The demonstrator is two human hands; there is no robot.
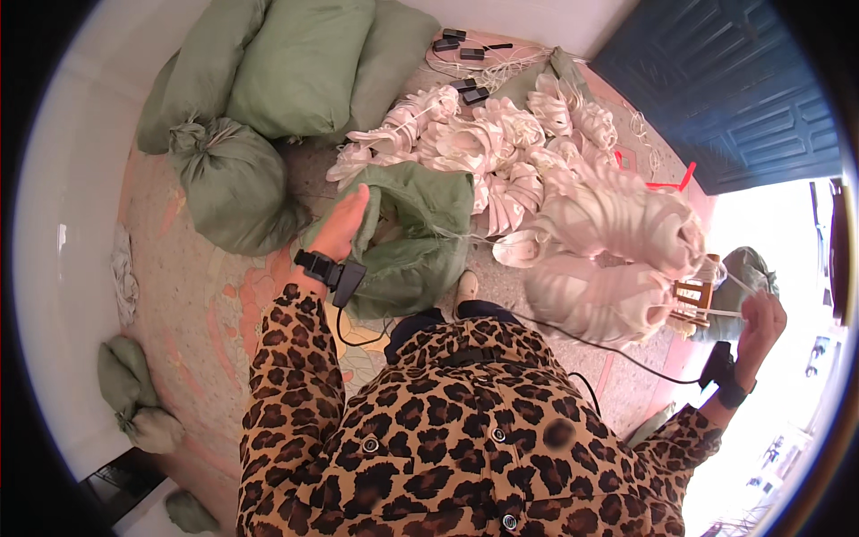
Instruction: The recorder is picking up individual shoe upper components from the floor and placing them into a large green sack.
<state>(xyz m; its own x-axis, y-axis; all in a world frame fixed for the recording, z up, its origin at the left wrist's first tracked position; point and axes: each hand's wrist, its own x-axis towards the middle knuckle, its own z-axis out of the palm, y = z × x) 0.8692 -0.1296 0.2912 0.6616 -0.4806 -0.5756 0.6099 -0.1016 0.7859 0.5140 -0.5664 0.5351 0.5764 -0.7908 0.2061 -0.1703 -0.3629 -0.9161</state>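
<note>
A green woven sack (407, 277) stands with its mouth gaping in front of my feet. My left hand (343, 225) lies along the sack's left rim, fingers stretched out; its thumb side is partly hidden. Off to the right, my right hand (762, 324) is closed on a white cord (720, 312). That cord runs left to a large bundle of white, shoe-shaped pieces (595, 300) packed tightly together. A second such bundle (617, 219) lies just beyond it. One loose white piece (519, 249) sits between the bundles and the sack.
Further white bundles (465, 148) are heaped beyond the sack. Full green sacks (300, 67) lean at the back left, and a tied one (234, 183) stands nearer. A small wooden stool (692, 300) is by the right bundles. A blue door (725, 89) stands at the far right.
</note>
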